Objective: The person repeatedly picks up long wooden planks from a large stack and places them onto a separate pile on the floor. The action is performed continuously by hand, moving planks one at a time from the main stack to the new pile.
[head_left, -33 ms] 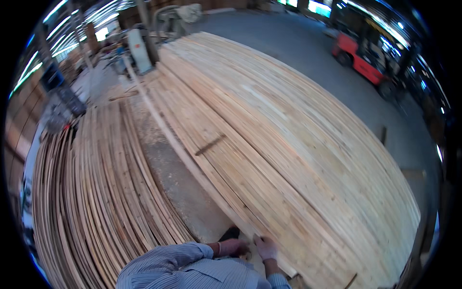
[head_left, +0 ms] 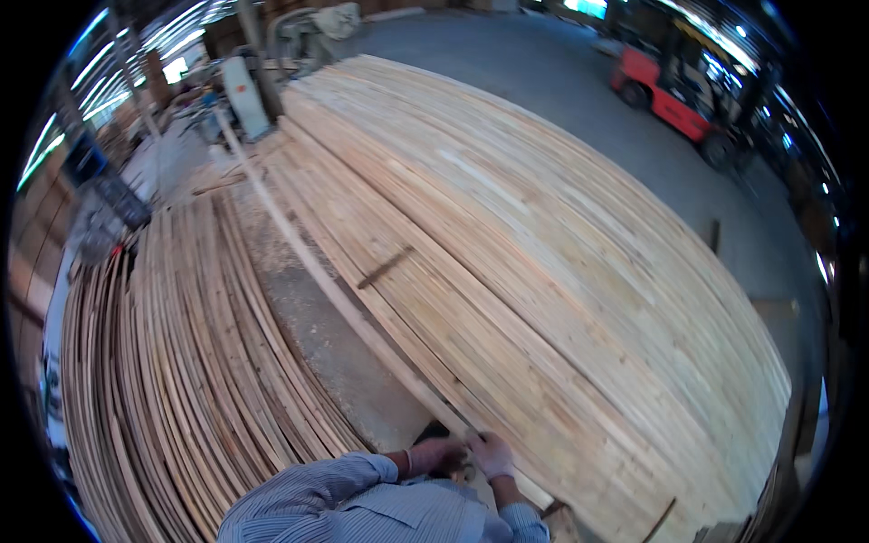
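Note:
A long, narrow wooden board (head_left: 312,267) runs slantwise from the far left down to my body, along the left edge of the stacked boards. My right hand (head_left: 491,455) is closed around its near end, fingers curled over the top. Just left of it, my left hand (head_left: 434,456) is also closed at the board's near end; its fingertips are partly hidden and a little blurred. Beside the held board lies a wide stack of pale boards (head_left: 543,271), with a short dark stick (head_left: 386,267) across its lower layer.
Rougher, browner boards (head_left: 217,335) lie in a pile to my left. Between the piles is a strip of concrete floor (head_left: 326,339) with wood shavings. A red forklift (head_left: 665,101) stands at the far right. A pale upright panel (head_left: 244,95) and machinery are at the far left.
The view has shifted slightly, and the scene sits a little farther left in it. My right hand has moved slightly up and left, closer to my left hand. Both hands stay closed at the board's near end.

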